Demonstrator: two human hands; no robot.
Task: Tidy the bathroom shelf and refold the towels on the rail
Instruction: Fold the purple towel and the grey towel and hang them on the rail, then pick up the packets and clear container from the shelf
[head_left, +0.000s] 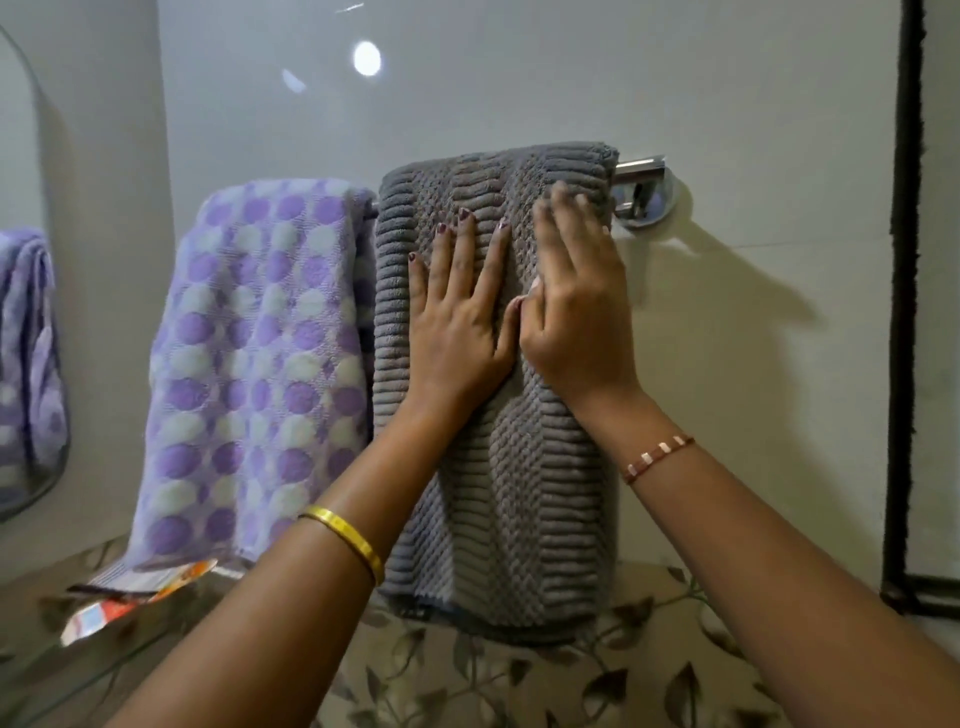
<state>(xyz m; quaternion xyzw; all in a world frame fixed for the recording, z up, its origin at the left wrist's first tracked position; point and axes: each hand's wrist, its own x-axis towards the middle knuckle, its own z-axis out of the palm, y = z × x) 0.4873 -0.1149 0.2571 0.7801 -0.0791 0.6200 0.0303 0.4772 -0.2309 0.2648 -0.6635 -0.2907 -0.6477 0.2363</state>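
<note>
On the chrome rail (636, 165) fixed to the far wall hang two towels side by side. The grey towel (498, 415) is folded over the right part of the rail, ribbed and waffle-textured, with its lower edge just above the leaf-patterned surface (519, 686) at the bottom. Just left of it, touching or nearly so, hangs the purple dotted towel (249, 364) — lilac and pale circles, draped a bit more loosely and at a slant.

Both hands are flat on the front of the grey towel. The left hand (457, 322) has its fingers straight and spread, palm pressing on the cloth around the upper middle. The right hand (576, 301) sits right beside it, thumbs about touching, fingers stretched up toward the top right corner of the towel; its fingertips are blurred, so I can't say exactly how they lie, but nothing looks pinched or gripped. So, both hands spread out, pressing, not clamped on anything.

The left wrist has a gold bangle (348, 540), the right a thin beaded bracelet (657, 457). At the rail's right end you can see the round wall mount (647, 200). Down at the near left there's some colourful packaging (130, 597) lying on a glass shelf (78, 670) — can't read what it is. A mirror edge (31, 364) at far left reflects the purple towel.
</note>
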